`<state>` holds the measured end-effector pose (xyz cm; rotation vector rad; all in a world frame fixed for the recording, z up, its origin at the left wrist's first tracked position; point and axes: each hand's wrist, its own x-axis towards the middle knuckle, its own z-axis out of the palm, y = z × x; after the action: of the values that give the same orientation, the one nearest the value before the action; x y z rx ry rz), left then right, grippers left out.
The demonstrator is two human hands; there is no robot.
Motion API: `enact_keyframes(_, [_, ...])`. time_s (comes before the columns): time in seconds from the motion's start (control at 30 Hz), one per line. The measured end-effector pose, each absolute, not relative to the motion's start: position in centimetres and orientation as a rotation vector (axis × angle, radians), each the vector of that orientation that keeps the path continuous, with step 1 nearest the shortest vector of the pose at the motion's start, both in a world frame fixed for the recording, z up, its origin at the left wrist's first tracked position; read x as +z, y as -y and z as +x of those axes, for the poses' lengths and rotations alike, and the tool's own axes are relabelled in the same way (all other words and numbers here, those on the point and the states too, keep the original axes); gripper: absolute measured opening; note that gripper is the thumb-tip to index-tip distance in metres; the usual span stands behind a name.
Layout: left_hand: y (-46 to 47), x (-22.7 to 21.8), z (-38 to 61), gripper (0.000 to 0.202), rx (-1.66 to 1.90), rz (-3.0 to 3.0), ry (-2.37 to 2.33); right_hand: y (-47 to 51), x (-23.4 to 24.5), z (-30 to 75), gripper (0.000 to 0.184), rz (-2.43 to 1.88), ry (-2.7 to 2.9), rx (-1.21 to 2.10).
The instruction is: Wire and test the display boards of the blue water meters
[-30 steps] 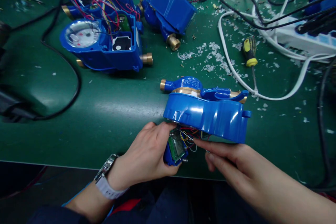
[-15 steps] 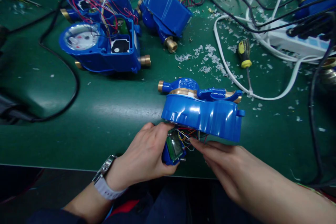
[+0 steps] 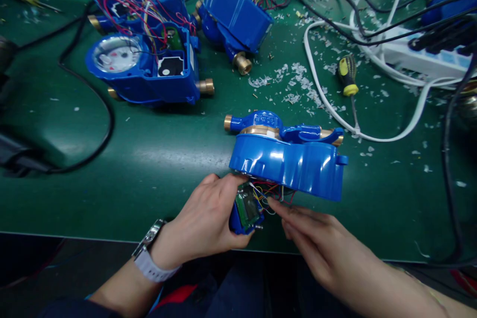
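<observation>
A blue water meter (image 3: 286, 164) with brass pipe ends lies tipped on its side, its open face toward me. My left hand (image 3: 208, 216) is closed around a small blue housing with a green circuit board (image 3: 246, 207) and display, just below the meter. Thin coloured wires (image 3: 278, 191) run between the board and the meter. My right hand (image 3: 313, 233) has its fingertips pressed together among these wires. A thin pale strand or tool tip reaches from them toward the board; I cannot tell which. The meter's inside is hidden from view.
Opened blue meters (image 3: 149, 82) with loose wires stand at the back left, and another meter (image 3: 238, 10) leans beside them. A yellow-black screwdriver (image 3: 348, 77) lies within a white cable loop near a power strip (image 3: 425, 54). Plastic scraps (image 3: 298, 77) and black cables are scattered around.
My right hand has shifted slightly left at the wires, its fingers changing angle a little. My left hand, the board and the meter stay practically in place.
</observation>
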<state>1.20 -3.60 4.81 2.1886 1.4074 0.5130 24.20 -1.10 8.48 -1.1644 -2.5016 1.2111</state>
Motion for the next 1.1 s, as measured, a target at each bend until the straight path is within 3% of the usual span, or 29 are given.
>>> enact_keyframes(0.13, [3.6,4.9,1.2,0.062,0.521,2.183,-1.400,1.0,6.6,25.3,0.052,-0.890,2.788,0.835])
enact_keyframes(0.37, [3.7,4.6,0.9,0.067,0.576,2.132,-1.391,0.1,6.7,25.2,0.046,-0.884,2.608,1.118])
enact_keyframes(0.6, [3.9,4.9,-0.1,0.070,0.651,2.092,-1.336,-0.9,6.6,25.9,0.049,-0.764,2.567,1.185])
enact_keyframes(0.87, [4.2,6.7,-0.6,0.078,0.679,2.111,-1.283,-1.5,8.7,26.1,0.047,-0.636,2.645,1.046])
enact_keyframes(1.1, [4.9,7.7,-0.1,0.085,0.678,2.153,-1.303,-0.8,10.4,27.1,0.055,-0.651,2.815,0.717])
